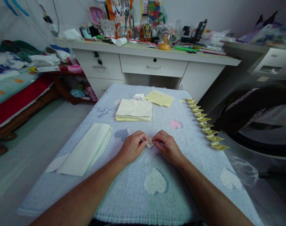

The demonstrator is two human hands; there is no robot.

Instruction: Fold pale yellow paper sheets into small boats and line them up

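One small folded piece of pale paper (pixel 149 144), creased, mid-counter (pixel 185 135) on fuzzy heart-print cloth (pixel 133 179). Left hand (pixel 134 144), right hand (pixel 167 146): each grip clamped on its edges, thumb to fingertips. Far: one stack of flat cream and yellow sheets (pixel 134 108). Left: one long folded paper bundle (pixel 86 150). Right: row of about ten pointed yellow paper boats (pixel 214 138).

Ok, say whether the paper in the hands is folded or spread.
Folded: the small paper shows as a compact, angular piece between the left hand and right hand; single creases are too small to tell.
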